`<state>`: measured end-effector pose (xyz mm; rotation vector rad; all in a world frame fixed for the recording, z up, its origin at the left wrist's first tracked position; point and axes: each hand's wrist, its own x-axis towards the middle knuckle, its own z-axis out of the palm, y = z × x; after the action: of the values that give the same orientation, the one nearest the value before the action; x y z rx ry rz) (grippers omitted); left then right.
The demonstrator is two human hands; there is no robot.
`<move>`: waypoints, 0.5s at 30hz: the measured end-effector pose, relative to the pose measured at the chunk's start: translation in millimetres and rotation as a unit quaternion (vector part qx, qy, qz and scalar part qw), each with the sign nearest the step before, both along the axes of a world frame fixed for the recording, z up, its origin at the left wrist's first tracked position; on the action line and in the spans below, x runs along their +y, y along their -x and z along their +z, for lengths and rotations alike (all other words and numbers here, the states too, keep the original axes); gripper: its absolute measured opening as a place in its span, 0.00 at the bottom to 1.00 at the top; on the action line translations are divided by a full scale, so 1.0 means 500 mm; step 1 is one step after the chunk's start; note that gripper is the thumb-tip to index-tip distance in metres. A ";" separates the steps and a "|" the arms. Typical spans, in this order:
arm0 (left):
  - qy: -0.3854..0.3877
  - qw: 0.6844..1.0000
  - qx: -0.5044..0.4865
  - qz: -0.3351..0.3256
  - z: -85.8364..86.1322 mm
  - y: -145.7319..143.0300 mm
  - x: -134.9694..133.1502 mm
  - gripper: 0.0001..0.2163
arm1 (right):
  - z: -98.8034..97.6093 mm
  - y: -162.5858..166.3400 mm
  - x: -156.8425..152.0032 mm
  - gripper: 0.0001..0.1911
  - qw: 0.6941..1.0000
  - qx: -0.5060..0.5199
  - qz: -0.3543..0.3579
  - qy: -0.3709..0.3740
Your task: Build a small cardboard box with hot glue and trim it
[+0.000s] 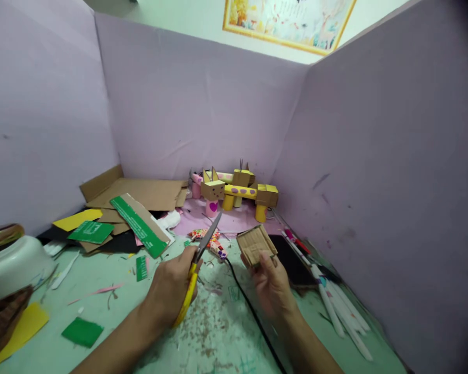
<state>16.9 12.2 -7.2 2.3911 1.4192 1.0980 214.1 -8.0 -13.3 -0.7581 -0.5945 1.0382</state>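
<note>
My left hand point(167, 288) is closed around yellow-handled scissors point(189, 291), whose blades point up and away from me. In my right hand point(273, 285) is a small squarish piece of cardboard point(256, 245), pinched between thumb and fingers with its brown ribbed face toward me. The scissor blades and the cardboard are apart. Between and beyond the hands lies a flower-patterned glue gun point(212, 241) with a black cord point(249, 306) running toward me across the green tabletop point(206, 337).
Cardboard animal figures point(234, 192) stand at the back on pink cloth. Cardboard sheets point(148, 193) and green-printed scraps point(140, 226) lie left, near a white container point(13, 265). At right are a dark flat tablet-like object point(290, 259) and several white sticks point(339, 306). Lilac panels point(203, 104) enclose the table.
</note>
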 end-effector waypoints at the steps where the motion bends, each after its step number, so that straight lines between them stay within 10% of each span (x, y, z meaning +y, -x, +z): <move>1: 0.001 0.999 0.039 0.005 -0.002 0.004 0.001 0.06 | -0.001 -0.003 0.001 0.33 1.000 0.002 -0.007 -0.004; 8: 0.003 0.987 0.162 -0.012 -0.002 -0.001 -0.006 0.23 | -0.009 -0.006 0.000 0.36 0.999 -0.035 -0.018 -0.017; 15: 0.031 0.970 0.236 0.042 0.005 -0.022 -0.012 0.19 | -0.008 0.008 -0.011 0.37 0.997 -0.072 -0.010 -0.007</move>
<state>27.9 5.9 -4.6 2.6810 1.6718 0.4996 210.1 -13.2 -17.5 -0.8307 -0.7161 0.9653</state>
